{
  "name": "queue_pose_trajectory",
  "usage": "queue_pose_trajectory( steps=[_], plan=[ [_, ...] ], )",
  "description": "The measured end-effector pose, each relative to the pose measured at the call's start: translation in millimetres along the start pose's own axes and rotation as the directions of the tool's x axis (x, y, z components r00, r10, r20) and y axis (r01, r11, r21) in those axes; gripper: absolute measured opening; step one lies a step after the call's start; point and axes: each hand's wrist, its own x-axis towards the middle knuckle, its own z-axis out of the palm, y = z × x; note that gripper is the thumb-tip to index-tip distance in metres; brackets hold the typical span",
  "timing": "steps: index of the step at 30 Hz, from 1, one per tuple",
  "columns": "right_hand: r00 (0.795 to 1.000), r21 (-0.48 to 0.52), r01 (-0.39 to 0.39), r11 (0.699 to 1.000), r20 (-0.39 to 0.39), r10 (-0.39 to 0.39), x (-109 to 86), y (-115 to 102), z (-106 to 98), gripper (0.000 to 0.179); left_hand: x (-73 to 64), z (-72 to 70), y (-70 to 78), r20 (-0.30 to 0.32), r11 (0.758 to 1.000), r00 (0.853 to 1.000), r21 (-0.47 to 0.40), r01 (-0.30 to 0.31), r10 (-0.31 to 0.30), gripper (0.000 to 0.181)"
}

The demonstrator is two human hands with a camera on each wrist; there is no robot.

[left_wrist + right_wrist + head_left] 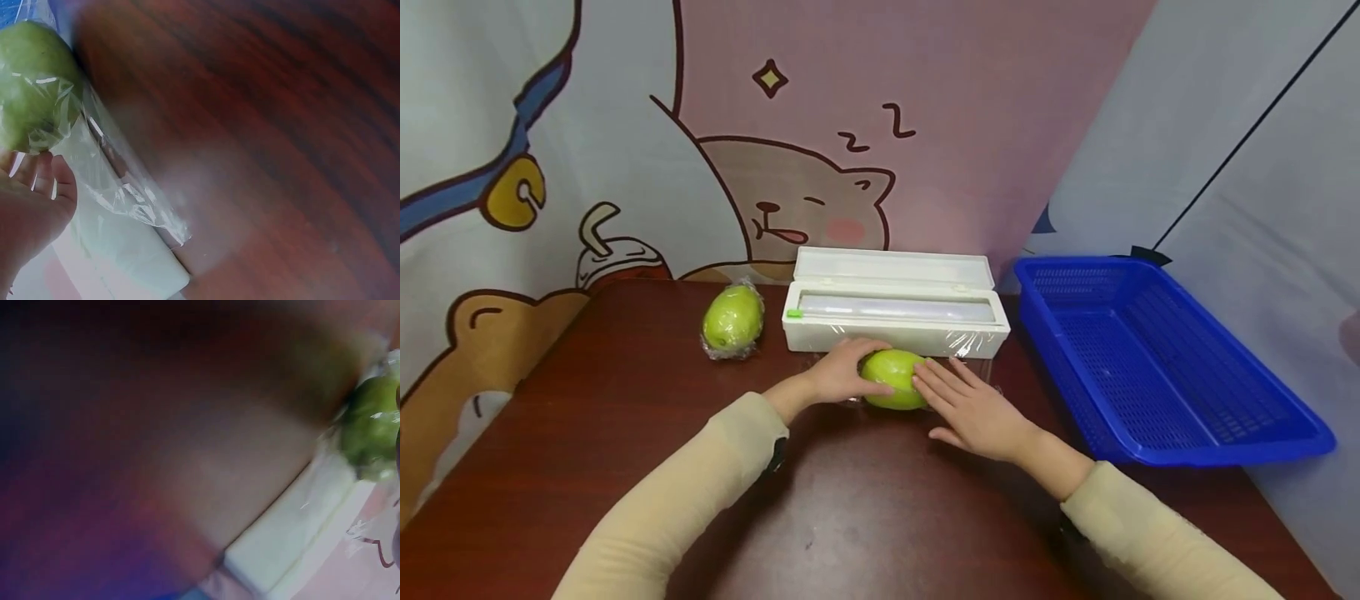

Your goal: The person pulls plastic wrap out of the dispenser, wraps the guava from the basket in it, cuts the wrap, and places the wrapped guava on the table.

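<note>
A bright green oval fruit point(892, 380), mango-like, lies across a sheet of clear cling film point(128, 178) in front of the white film box. My left hand point(837, 372) grips the fruit's left end, its thumb on the near side and fingers on the far side. On the right end, the straight fingers of my right hand point(977, 412) press against the skin. Film drapes over part of the fruit point(40, 81) in the left wrist view and trails along the box. The right wrist view is blurred, with the fruit point(370, 425) at its right edge.
Behind the fruit stands the white cling film box point(895, 337), lid raised, a roll inside and a green slider at its left. A second green fruit point(732, 318), wrapped in film, sits at the left. To the right is a blue plastic basket point(1078, 379).
</note>
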Motion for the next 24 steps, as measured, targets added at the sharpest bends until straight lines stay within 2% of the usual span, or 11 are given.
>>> queue_pose_trajectory(
  steps=[3, 5, 14, 17, 19, 20, 22, 24],
  plan=[
    [0.999, -0.072, 0.037, 0.997, 0.013, -0.036, 2.8, 12.0, 10.3, 0.076, 1.7, -3.0, 0.3, 0.02, 1.0, 1.0, -0.011, 0.021, -0.021, 0.066],
    [0.999, -0.066, 0.044, 0.997, 0.028, -0.042, 3.9, 17.0, 14.1, 0.078, 3.2, -5.2, 1.1, 0.035, 0.999, 0.998, -0.021, 0.046, -0.045, 0.065],
    [0.996, 0.078, -0.031, 0.996, 0.082, 0.024, 10.3, 23.7, 16.7, 0.084, 7.2, -8.5, 1.2, 0.043, 0.999, 0.998, -0.019, 0.048, -0.047, 0.063],
    [0.992, 0.172, -0.121, 0.978, 0.064, 0.111, 7.9, 27.6, 15.8, 0.077, 6.7, -8.3, 1.6, 0.04, 0.999, 0.998, -0.01, 0.047, -0.046, 0.063],
    [0.978, 0.286, -0.205, 0.936, 0.027, 0.206, 6.4, 30.5, 14.7, 0.065, 5.3, -8.8, 0.6, 0.035, 0.999, 0.999, -0.001, 0.036, -0.036, 0.063],
    [0.965, 0.361, -0.249, 0.898, 0.012, 0.263, 5.1, 32.5, 13.6, 0.057, 5.0, -8.9, 0.4, 0.035, 0.999, 0.999, -0.002, 0.032, -0.032, 0.063],
    [0.933, 0.514, -0.314, 0.799, 0.009, 0.36, 3.6, 36.6, 10.6, 0.041, 4.4, -8.9, -0.7, 0.031, 1.0, 0.999, -0.003, 0.027, -0.026, 0.063],
    [0.907, 0.62, -0.357, 0.699, 0.051, 0.418, 3.2, 40.2, 8.3, 0.028, 3.9, -8.8, -2.6, 0.02, 1.0, 1.0, -0.005, 0.019, -0.019, 0.063]
  ],
)
